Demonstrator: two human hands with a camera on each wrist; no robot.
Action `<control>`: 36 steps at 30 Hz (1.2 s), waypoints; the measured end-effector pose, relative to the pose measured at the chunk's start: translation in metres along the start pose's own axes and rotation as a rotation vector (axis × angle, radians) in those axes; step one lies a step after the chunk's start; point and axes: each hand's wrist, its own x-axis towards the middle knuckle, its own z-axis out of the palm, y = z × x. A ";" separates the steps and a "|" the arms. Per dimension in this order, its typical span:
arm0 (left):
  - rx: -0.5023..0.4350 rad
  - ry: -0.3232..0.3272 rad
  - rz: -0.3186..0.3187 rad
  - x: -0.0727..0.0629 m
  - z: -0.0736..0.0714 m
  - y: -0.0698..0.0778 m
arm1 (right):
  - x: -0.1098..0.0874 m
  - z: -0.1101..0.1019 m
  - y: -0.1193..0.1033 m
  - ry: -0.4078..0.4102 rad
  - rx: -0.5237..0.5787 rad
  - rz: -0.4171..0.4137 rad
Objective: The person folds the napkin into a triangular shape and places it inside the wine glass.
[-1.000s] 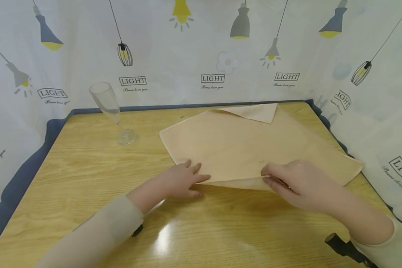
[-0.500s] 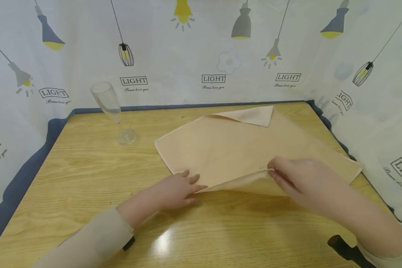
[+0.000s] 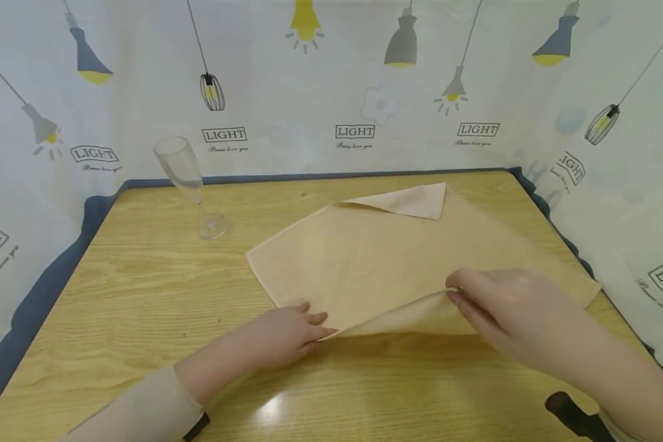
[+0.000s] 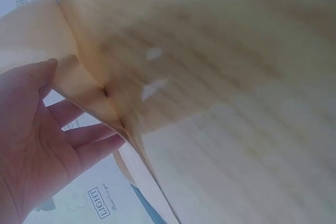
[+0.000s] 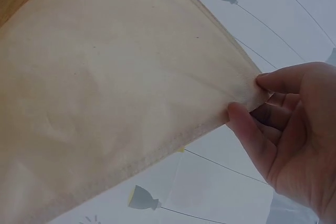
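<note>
A peach cloth napkin with a pale hemmed edge lies across the table, its far edge folded over into a flap. My right hand pinches the near side and lifts it, so the paler underside shows. In the right wrist view, thumb and forefinger grip a corner of the napkin. My left hand rests on the napkin's near left part, fingers extended over the edge. From the left wrist view, the left thumb is on the near side of the cloth, apart from the fingers.
A clear champagne flute stands at the back left of the wooden table. White curtains printed with lamps surround the table. By the right sleeve is a black wrist fitting.
The napkin has slid toward me and slightly left, with my left hand moving along. My right hand has shifted slightly right, and more of the underside shows beneath the lifted edge.
</note>
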 end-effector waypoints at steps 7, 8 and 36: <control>0.038 -0.001 0.016 -0.010 -0.001 0.006 | 0.002 -0.001 -0.003 -0.020 0.001 0.006; 0.045 0.002 0.022 -0.011 -0.001 0.007 | 0.003 -0.001 -0.002 -0.020 -0.003 0.007; 0.236 -0.079 -0.043 0.076 -0.064 -0.096 | 0.036 0.016 0.050 -0.468 0.213 0.394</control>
